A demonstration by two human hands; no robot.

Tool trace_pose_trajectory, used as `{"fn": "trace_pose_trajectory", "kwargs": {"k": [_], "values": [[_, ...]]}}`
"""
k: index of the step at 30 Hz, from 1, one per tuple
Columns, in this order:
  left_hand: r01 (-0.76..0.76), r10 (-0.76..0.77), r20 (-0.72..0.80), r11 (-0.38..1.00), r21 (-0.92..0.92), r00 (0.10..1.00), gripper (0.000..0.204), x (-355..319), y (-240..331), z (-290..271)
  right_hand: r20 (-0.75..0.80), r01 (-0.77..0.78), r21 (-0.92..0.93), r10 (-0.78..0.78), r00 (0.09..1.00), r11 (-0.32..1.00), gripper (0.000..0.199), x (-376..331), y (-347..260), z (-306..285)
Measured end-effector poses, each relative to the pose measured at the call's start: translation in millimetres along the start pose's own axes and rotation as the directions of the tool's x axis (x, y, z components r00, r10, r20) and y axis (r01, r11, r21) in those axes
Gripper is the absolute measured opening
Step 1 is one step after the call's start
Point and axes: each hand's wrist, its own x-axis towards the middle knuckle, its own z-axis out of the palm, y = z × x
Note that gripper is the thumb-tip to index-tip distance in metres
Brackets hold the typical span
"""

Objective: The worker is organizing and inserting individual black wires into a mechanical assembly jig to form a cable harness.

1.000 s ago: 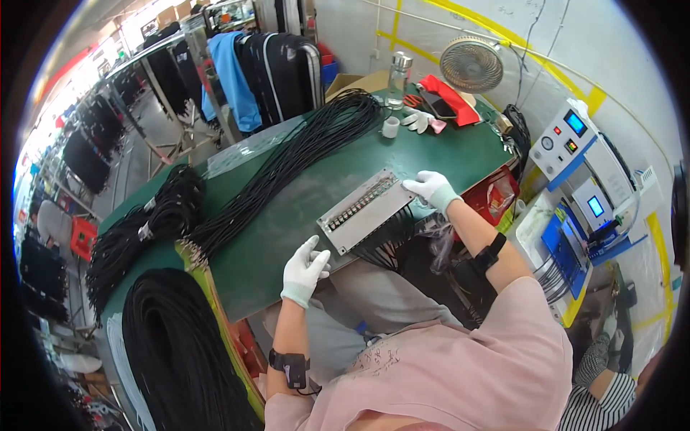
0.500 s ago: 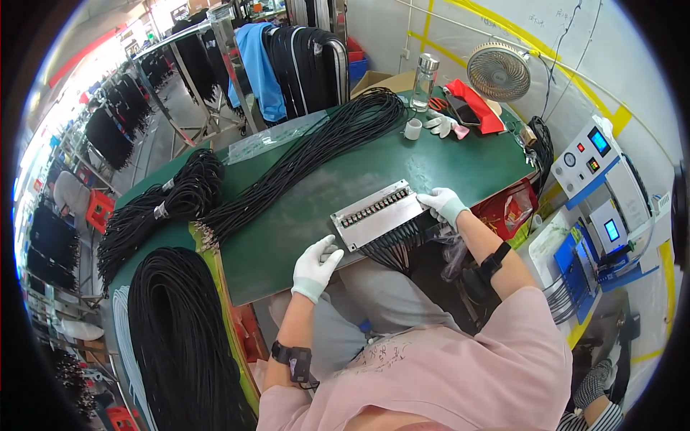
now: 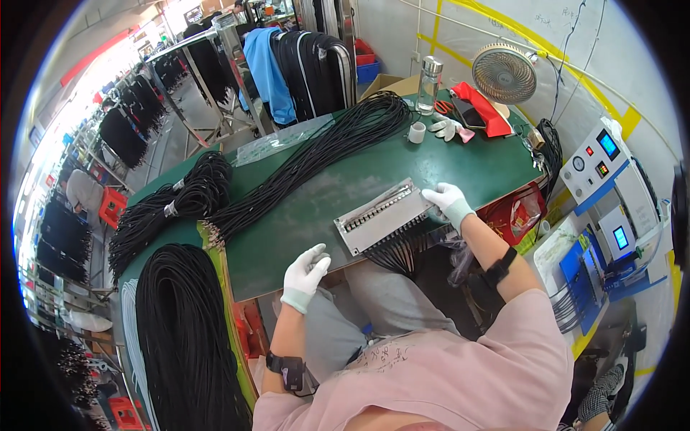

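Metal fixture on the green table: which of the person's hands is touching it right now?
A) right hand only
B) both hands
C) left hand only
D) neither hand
A: the gloved right hand rests on the right end of the metal fixture, while the left hand sits apart from it at the near edge of the green table.

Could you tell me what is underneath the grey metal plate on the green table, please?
Black cables run out from beneath the grey metal plate and hang over the green table edge. How they attach under it is covered. The right hand holds its end.
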Motion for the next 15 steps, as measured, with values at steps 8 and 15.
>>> {"fn": "trace_pose_trajectory", "kwargs": {"k": [8,15], "values": [[-0.176,0.181,-0.066,0.703,-0.689,0.981,0.064,-12,57,-17,0.57,0.485,0.424,-0.642,0.513,0.765,0.047,-120,-93,40],[-0.163,-0.027,-0.264,0.725,-0.669,0.964,0.07,-35,-3,-92,0.73,-0.117,-0.05,0.116,0.674,0.992,0.052,-55,58,-12]]}}
